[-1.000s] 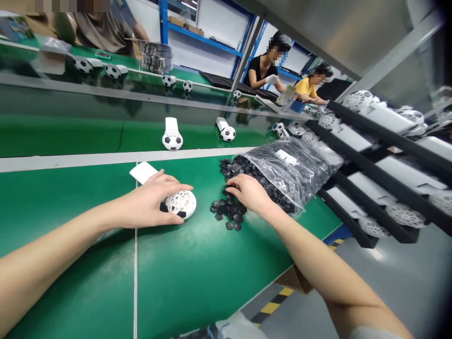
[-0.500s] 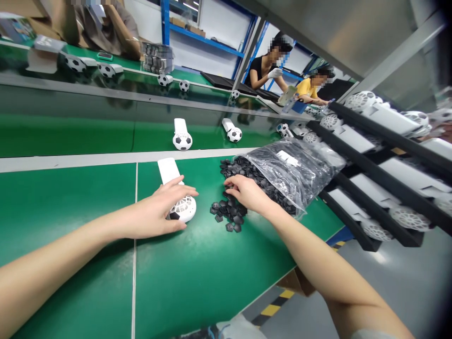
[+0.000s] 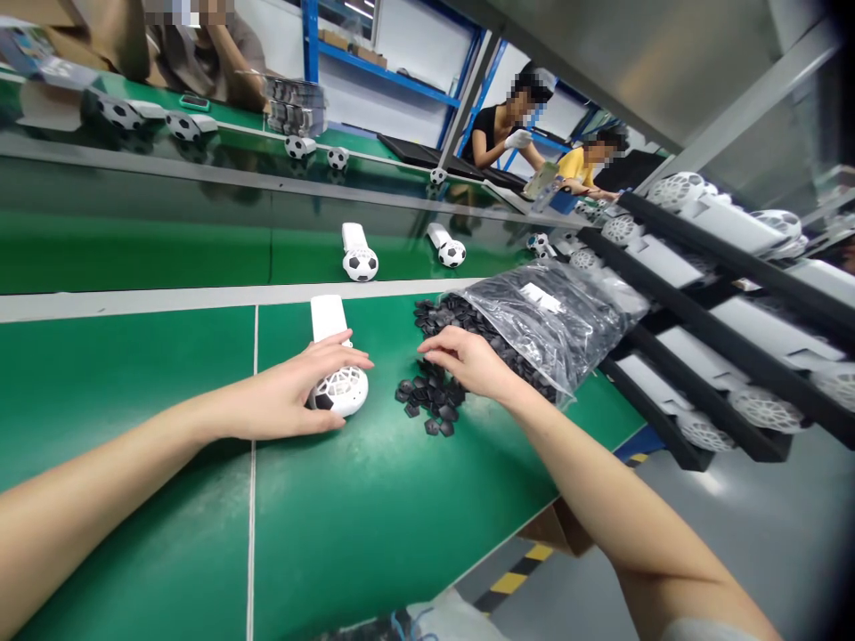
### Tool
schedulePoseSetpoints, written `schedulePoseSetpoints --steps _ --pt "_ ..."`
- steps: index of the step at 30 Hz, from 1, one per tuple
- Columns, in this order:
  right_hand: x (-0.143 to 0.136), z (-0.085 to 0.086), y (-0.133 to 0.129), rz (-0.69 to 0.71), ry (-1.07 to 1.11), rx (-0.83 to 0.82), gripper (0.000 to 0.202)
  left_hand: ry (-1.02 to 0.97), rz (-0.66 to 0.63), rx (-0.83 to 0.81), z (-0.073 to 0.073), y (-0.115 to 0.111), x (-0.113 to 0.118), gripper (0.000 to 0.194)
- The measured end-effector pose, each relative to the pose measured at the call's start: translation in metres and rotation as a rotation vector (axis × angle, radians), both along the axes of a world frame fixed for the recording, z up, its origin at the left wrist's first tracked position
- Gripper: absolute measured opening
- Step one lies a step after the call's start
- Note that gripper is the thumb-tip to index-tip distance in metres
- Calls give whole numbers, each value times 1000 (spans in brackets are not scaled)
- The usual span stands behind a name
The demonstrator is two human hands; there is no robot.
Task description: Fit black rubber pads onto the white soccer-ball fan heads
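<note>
The left hand (image 3: 287, 396) lies over a white handheld piece with a half-ball lattice head (image 3: 344, 390), near the centre of the frame, on the green workbench (image 3: 347, 516). Its thumb is spread well apart from the other fingers, reaching along the near edge of the head while the fingers curve over the far side, so that the head is held between them; the flat white handle (image 3: 328, 318) points up the frame. At least one black panel sits in the lattice beside the palm, and the cells at the top are open. The right hand (image 3: 471, 363), right of centre, hovers above loose black pentagonal pieces (image 3: 437, 396), thumb and index finger brought close together; whether a piece is pinched between the tips cannot be told. Just beside it, a clear plastic bag (image 3: 567, 312) lies on its side, its mouth full of more such black pieces. Beyond the pale strip (image 3: 200, 296), two white items with black-and-white football heads (image 3: 361, 264) lie near each other on a green surface at upper centre, and smaller-looking ones stand in a row farther back. At the right of the frame, a black rack (image 3: 754, 289) carries white pieces with lattice heads. One person (image 3: 200, 67) sits at the upper left, and two more work at the upper right.
</note>
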State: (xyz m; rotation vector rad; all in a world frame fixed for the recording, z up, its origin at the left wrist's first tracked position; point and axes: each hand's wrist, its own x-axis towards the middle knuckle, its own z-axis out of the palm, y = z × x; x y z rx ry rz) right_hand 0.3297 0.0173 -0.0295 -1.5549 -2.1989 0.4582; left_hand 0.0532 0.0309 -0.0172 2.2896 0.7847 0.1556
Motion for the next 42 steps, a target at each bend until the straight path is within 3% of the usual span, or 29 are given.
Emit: schedulePoseSetpoints --steps 3,8,11,18,21,23,25,28,30,35,42 --pt "-1 3 -2 42 -77 26 14 5 -6 -1 -1 3 -1 56" --pt "1 6 -5 -38 -90 113 11 15 9 12 -3 4 -1 56" --pt "-2 4 -5 9 -143 113 10 22 34 21 -3 2 1 54" --pt "-23 -8 -3 175 -638 211 18 -20 79 61 -11 -1 2 61" --pt "-25 -10 1 174 -700 233 18 -30 125 59 -12 0 0 62" --pt "-26 -8 1 138 -562 218 17 -10 92 30 -9 0 -1 59" --pt "-32 -3 -2 119 -277 182 13 11 60 -1 -5 1 -2 60" --pt "-48 5 -12 183 155 112 7 -3 65 -18 -2 0 -1 61" --pt "-61 7 -19 244 300 70 6 -35 93 -20 -4 -1 1 59" --pt "-80 2 -23 289 406 28 3 -102 152 -37 -7 -4 7 53" --pt "-82 1 -21 279 479 -24 10 -152 131 -29 -8 -6 9 41"
